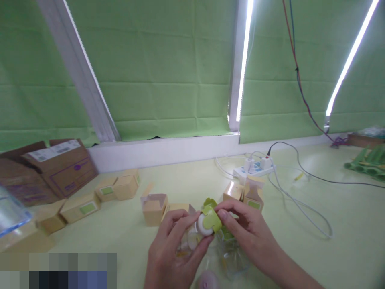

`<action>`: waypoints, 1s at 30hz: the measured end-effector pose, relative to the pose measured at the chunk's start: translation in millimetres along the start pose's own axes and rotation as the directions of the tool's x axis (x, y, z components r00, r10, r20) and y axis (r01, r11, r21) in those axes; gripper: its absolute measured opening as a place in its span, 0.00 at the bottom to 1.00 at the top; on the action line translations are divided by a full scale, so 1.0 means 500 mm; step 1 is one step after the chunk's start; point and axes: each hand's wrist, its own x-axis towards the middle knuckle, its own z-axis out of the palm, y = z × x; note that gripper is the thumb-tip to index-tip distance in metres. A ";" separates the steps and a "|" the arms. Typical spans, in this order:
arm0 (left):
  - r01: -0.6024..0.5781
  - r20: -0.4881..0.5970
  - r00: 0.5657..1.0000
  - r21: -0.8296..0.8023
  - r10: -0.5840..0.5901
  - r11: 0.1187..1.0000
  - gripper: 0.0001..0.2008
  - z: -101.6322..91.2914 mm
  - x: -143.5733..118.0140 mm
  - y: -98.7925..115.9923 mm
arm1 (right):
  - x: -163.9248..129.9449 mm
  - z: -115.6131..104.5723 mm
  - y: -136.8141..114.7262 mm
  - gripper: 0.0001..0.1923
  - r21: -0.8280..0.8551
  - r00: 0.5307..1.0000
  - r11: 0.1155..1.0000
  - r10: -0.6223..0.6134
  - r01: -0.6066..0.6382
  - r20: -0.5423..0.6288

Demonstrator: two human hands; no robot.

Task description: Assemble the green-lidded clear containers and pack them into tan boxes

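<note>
"From afar, where do I have the round white piece wrapped in lime-green petals (208,221)?"
"Above the pale yellow-green tabletop (355,224): left hand (176,247) half-curled, gripping it; right hand (245,226) pinching its edge"

a pale table (345,216) carries small boxes (124,187), a power strip (258,171), a carton (66,174).
</note>
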 end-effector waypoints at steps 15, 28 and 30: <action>-0.131 -0.024 0.991 0.056 0.132 0.990 0.18 0.009 -0.010 0.005 | -0.006 -0.001 -0.010 0.18 -0.354 0.981 0.915 -0.168 0.192 0.099; -0.109 -0.034 0.993 0.000 0.109 0.994 0.13 0.007 0.000 0.019 | -0.008 -0.005 -0.003 0.12 -0.320 0.987 0.937 -0.105 0.139 0.121; -0.117 -0.014 0.993 0.001 0.117 0.993 0.13 0.002 0.003 0.019 | -0.008 -0.001 -0.005 0.12 -0.328 0.985 0.934 -0.098 0.140 0.140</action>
